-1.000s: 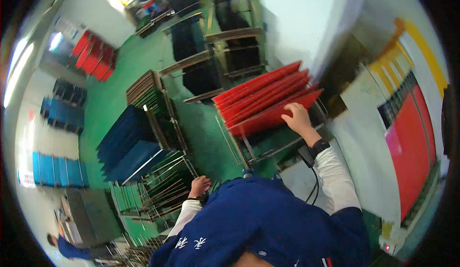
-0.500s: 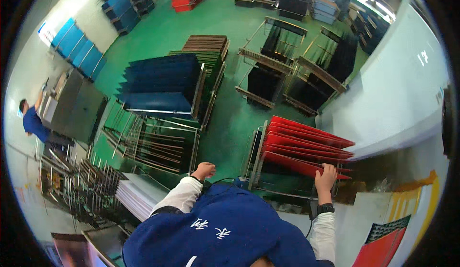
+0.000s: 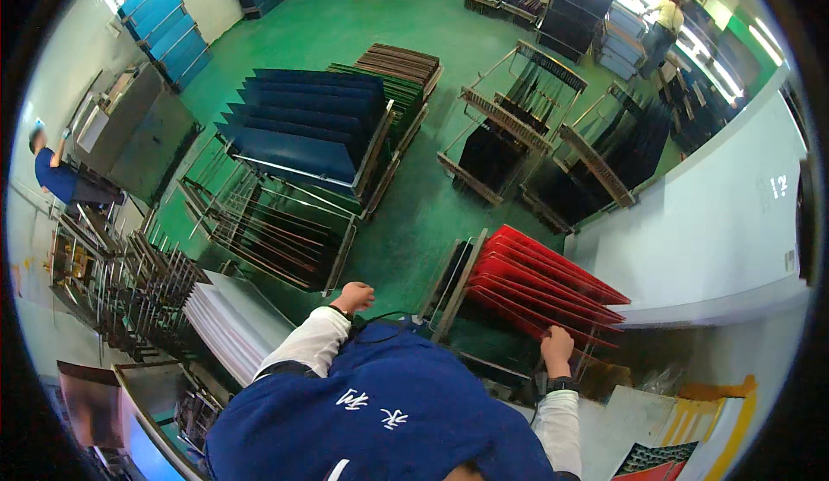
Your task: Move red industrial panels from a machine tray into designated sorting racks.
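Note:
My left hand (image 3: pixel 355 296) is held out in front of my blue top, its fingers loosely curled in with nothing seen in them. Nearest to it is a low metal rack (image 3: pixel 259 222) with thin dark slats. My right hand (image 3: pixel 557 351) also has its fingers curled; no object shows in it. It overlaps the near edge of the red sheets (image 3: pixel 544 274), which stand slanted in a slotted metal rack (image 3: pixel 459 287). Whether the hand touches a sheet I cannot tell.
Ahead on the left, blue sheets (image 3: pixel 302 127) fill another rack. Two racks of black sheets (image 3: pixel 492 157) stand ahead right. A large white panel (image 3: pixel 691 248) borders the right side. White sheets (image 3: pixel 229 325) lean at left. One person (image 3: pixel 56 170) is far left, another (image 3: pixel 665 23) at the back right.
The view has turned and moved slightly. My right hand has drawn back toward me along the red sheets, and its fingers have curled in. My left hand stays much the same.

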The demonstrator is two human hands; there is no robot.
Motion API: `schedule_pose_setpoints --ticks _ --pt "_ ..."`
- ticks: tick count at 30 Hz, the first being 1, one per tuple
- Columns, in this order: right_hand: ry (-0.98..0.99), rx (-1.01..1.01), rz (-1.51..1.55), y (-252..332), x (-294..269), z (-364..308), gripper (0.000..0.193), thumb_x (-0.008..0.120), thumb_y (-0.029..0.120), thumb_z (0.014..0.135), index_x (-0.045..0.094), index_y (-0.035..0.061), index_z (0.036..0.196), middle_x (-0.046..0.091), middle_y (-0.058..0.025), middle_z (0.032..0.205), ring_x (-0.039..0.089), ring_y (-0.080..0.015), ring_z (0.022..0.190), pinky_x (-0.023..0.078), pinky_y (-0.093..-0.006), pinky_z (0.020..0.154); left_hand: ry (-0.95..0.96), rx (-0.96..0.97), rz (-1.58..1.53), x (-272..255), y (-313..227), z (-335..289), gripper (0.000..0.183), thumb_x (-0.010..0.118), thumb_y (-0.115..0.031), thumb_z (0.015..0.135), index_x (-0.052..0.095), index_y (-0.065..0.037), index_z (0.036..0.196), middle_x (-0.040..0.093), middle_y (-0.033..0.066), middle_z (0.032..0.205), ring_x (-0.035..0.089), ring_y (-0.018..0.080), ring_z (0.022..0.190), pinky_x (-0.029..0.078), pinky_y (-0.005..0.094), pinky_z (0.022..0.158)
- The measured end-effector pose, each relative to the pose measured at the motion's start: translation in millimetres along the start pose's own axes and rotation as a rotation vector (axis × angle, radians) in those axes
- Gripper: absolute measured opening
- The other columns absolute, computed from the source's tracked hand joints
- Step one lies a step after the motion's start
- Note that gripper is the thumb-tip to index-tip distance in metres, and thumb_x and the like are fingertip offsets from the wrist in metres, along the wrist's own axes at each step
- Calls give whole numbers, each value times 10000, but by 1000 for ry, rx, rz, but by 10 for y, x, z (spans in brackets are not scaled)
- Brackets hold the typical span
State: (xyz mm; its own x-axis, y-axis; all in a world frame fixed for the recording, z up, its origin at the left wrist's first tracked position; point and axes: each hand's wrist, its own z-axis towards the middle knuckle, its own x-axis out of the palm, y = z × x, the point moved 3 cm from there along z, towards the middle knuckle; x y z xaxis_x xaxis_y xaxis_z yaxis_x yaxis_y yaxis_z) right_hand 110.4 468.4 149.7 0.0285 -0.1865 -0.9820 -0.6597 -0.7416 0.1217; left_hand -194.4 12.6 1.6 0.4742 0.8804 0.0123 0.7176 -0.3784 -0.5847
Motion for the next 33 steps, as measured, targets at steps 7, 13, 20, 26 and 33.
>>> schedule_pose_setpoints --ticks 7,13,20,26,33 --pt "-18 -14 -116 -28 66 131 121 591 177 712 638 74 751 629 -133 777 591 -320 781 420 -452 710 -143 -6 75 -97 -85 -227 250 570 -197 791 605 -30 974 627 71 778 584 170 563 477 288 485" --pt "-102 -187 -109 165 -260 8 96 626 175 683 648 82 691 623 -142 716 590 -323 727 415 -426 682 -104 -1 71 -134 -91 -232 292 558 -175 790 573 -12 1032 625 83 819 592 183 591 478 293 490" --pt "-177 -250 12 589 -1438 -251 57 627 102 651 640 64 691 616 -145 708 593 -320 705 433 -406 661 -81 15 68 -44 -78 -99 272 578 -148 763 584 5 988 609 92 755 543 161 496 439 276 419" --pt "-277 -138 162 660 -2513 -936 60 576 31 671 614 24 716 608 -148 710 577 -306 690 432 -388 629 6 10 150 163 -148 59 251 559 -122 765 574 12 977 599 97 744 522 162 464 409 270 385" --pt "-499 420 797 6 -2525 -2365 252 586 3 721 593 -28 971 613 -84 842 555 -160 764 432 -291 728 170 -32 319 703 -282 100 253 534 -102 773 565 10 998 600 90 747 541 166 496 396 261 386"
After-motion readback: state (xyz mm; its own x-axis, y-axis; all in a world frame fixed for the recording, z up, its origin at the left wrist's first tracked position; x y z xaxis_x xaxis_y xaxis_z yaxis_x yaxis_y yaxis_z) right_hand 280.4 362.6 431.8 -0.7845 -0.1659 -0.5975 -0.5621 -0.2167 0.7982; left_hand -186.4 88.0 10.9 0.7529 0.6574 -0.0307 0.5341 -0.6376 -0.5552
